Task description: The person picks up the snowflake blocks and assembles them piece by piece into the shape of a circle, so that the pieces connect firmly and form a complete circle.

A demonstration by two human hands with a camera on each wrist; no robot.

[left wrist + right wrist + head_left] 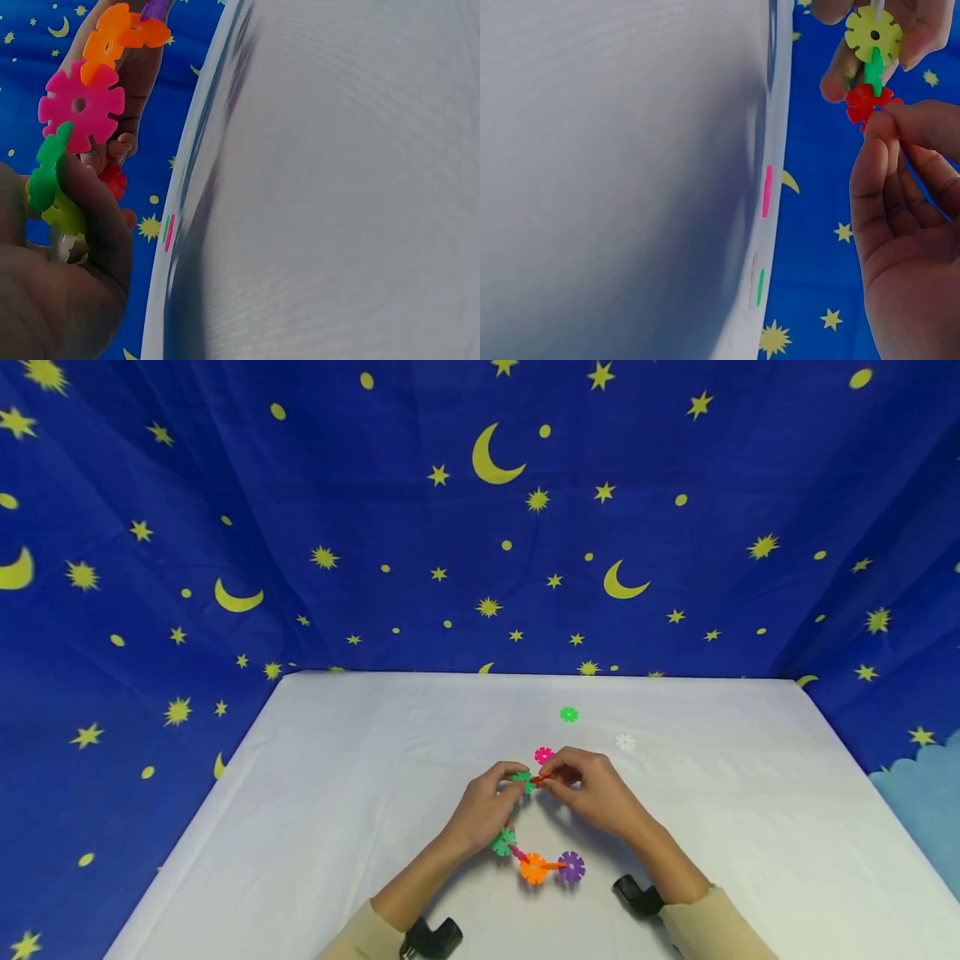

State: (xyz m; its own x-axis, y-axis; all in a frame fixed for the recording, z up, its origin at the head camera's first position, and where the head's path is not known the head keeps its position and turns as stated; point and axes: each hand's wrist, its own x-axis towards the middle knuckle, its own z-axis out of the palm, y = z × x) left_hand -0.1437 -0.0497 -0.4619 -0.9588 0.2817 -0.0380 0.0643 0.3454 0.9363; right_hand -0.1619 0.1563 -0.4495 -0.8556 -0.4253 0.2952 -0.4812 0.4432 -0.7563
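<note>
A chain of interlocking plastic snowflake discs hangs between my hands. My left hand (480, 810) holds its middle, fingers and thumb curled round a green disc (522, 782) and partly covering a yellow disc (874, 34). At one end, the thumb and fingertips of my right hand (597, 787) pinch a red disc (861, 103) that meets the green one. Below the left hand, the rest of the chain trails to the right in the head view: a second green disc (504, 842), a pink disc (81, 109), orange discs (534, 868) and a purple disc (572, 867).
Beyond the hands, a loose pink disc (544, 756), a green disc (569, 714) and a white disc (625, 742) lie on the white-covered table (337, 777). A blue star-patterned cloth (420, 527) stands behind it. Black wrist devices (637, 897) sit under both forearms.
</note>
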